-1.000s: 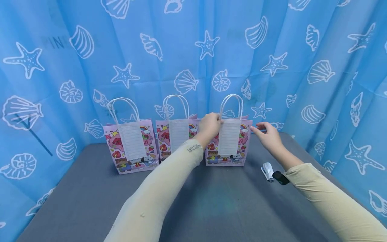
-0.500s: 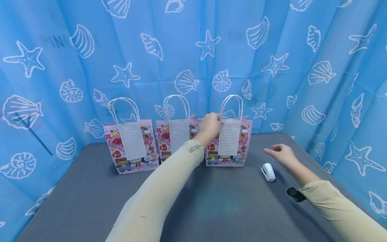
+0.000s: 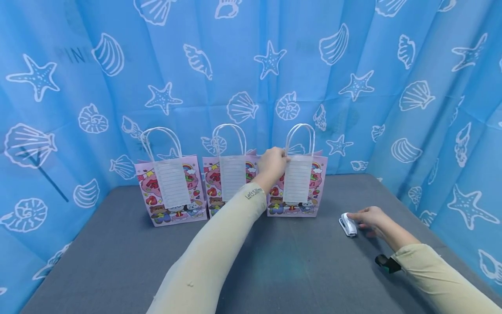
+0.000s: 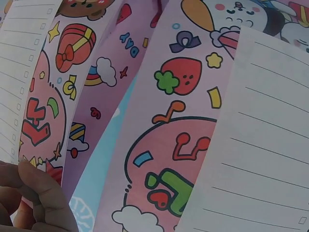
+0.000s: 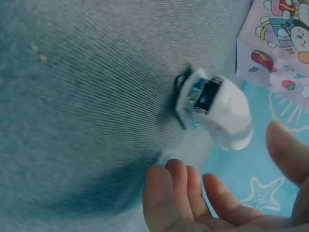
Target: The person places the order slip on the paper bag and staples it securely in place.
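Observation:
Three pink cartoon-print paper bags stand in a row, each with white twisted handles and a lined sheet down its front. On the right bag (image 3: 318, 185), my left hand (image 3: 271, 163) pinches the top of the lined sheet (image 3: 296, 181) against the bag rim. The left wrist view shows the thumb of that left hand (image 4: 43, 198) at the sheet's edge; the other fingers are partly cut off. A white stapler (image 3: 348, 224) lies on the table at the right. My right hand (image 3: 372, 220) reaches beside it, fingers parted. In the right wrist view, the stapler (image 5: 224, 113) sits apart from the fingertips.
The left bag (image 3: 194, 187) and middle bag (image 3: 213, 187) stand to the left, close together. Grey cloth (image 3: 117, 261) covers the table. A blue seashell curtain (image 3: 251, 65) hangs close behind the bags. A dark object (image 3: 387, 264) is at the right sleeve.
My right hand has moved away from the right bag's side, down and right, to the stapler. The left hand keeps its pinch on the sheet and bag rim.

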The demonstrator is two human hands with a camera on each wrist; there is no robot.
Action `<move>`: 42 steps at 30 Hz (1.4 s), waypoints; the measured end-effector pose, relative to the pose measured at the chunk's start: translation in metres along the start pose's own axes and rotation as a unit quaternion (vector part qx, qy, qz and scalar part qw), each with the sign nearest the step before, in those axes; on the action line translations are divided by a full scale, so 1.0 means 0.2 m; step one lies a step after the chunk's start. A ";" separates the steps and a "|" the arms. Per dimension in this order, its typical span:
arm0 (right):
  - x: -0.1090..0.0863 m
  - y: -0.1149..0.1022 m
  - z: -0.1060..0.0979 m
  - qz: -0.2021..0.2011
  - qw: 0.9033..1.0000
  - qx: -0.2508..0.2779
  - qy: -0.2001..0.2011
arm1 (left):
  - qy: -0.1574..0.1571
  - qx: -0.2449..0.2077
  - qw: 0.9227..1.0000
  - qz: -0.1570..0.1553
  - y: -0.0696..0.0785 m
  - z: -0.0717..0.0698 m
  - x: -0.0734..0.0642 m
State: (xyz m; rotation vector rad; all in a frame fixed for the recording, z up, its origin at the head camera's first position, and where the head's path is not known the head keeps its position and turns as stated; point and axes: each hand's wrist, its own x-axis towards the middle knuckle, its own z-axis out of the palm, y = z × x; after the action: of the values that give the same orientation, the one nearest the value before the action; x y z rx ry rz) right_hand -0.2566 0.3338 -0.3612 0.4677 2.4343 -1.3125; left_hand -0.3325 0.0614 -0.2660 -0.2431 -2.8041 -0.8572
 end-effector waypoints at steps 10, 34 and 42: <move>0.04 0.04 0.00 0.015 1.000 0.015 -0.019 | 0.003 0.002 1.000 0.002 -0.01 0.00 -0.01; 0.03 0.00 0.09 -0.015 0.999 -0.052 0.001 | 0.004 0.019 1.000 0.000 0.00 0.00 -0.01; -0.05 -0.10 0.07 -0.053 0.998 -0.023 -0.002 | 0.003 0.026 1.000 0.003 -0.01 0.00 -0.01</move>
State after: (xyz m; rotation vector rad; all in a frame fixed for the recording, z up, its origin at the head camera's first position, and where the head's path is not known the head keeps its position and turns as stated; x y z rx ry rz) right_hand -0.2553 0.3113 -0.3497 0.3289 2.5106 -1.2952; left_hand -0.3304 0.0600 -0.2669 -0.2394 -2.8138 -0.7826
